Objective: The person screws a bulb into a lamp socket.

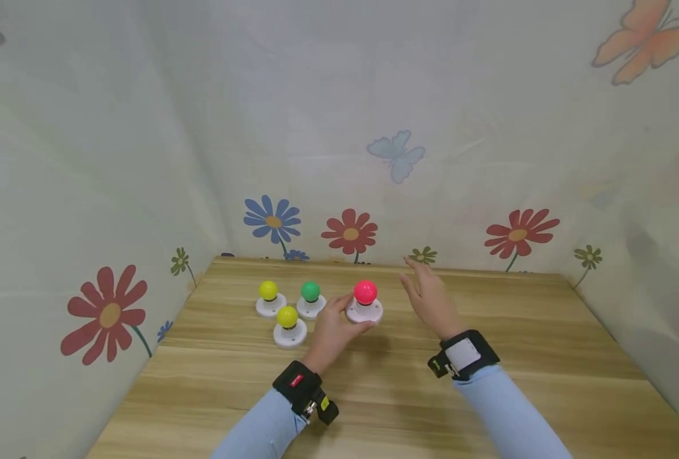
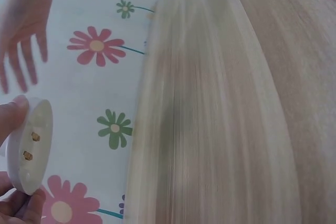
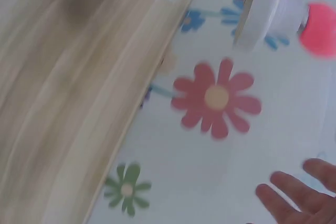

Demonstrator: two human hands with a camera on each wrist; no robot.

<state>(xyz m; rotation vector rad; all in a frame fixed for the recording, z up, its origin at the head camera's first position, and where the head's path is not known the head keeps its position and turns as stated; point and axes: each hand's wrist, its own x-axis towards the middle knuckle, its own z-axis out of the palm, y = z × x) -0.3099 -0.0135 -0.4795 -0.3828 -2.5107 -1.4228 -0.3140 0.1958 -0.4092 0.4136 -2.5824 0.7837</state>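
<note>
My left hand [image 1: 335, 333] grips a round white lamp base [image 1: 373, 312] by its rim, above the table. A red light bulb [image 1: 365, 292] stands upright in that base. In the left wrist view the underside of the lamp base [image 2: 38, 145] shows two small brass-coloured spots, with thumb and fingers at opposite edges. To the right of the red bulb, apart from it, my right hand [image 1: 433, 305] is raised with its fingers extended, holding nothing. The right wrist view catches the fingers of the right hand [image 3: 304, 200] and, farther up, the red bulb [image 3: 321, 30].
Left of my left hand, a green bulb [image 1: 310, 292] and two yellow bulbs, one at the back [image 1: 268, 291] and one nearer [image 1: 287, 317], stand in white bases on the wooden table [image 1: 201, 382]. A flower-printed curtain [image 1: 328, 127] hangs behind and beside the table.
</note>
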